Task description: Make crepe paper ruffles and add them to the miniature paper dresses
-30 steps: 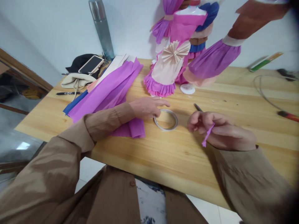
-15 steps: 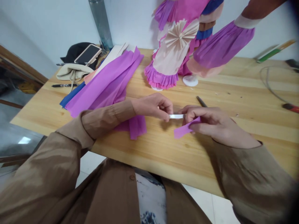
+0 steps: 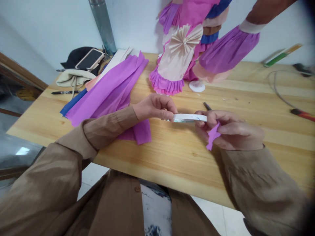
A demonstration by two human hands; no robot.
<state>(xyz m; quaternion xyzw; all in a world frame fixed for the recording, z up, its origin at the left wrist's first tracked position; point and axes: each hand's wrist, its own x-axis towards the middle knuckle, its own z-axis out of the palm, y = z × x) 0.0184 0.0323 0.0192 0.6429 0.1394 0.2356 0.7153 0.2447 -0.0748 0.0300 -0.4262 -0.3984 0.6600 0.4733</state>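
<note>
- Pale wood with a clear grain and long board seams makes up the worktop [image 3: 172, 157]. It fills the middle of the view, and its near edge runs slantwise above the person's brown jacket.
- A white wall [image 3: 49, 29] stands behind the far edge. A grey metal pipe [image 3: 102, 24] rises against it near the far left corner, and pale floor shows below the near edge.
- The left hand [image 3: 155, 107] is clenched on one side of a flat white roll of tape [image 3: 189, 117], thumb and fingers pinching its rim.
- The right hand [image 3: 228, 129] grips the other side of the tape. The roll is held edge-on just above the worktop, about midway along and closer to the near edge than the far one.
- A small purple scrap [image 3: 213, 136] of paper hangs from the right hand's fingers, below the tape.
- Purple crepe sheets [image 3: 110, 88] lie fanned from the far edge toward the left hand, over a blue sheet [image 3: 71, 104].
- At the far left corner a phone [image 3: 90, 59] rests screen-up on black cloth [image 3: 73, 57]. A beige bag [image 3: 71, 78] lies beside it, and a pen [image 3: 62, 92] lies near the left edge.
- A paper-dressed figure [image 3: 176, 62] in pink, purple and cream stands at the far edge, with a white disc [image 3: 197, 86] just beside its hem.
- Toward the right edge lie a grey cable [image 3: 278, 93] and a red-handled tool [image 3: 302, 114].
- Small dark marks on the tape's rim are too small to read.
</note>
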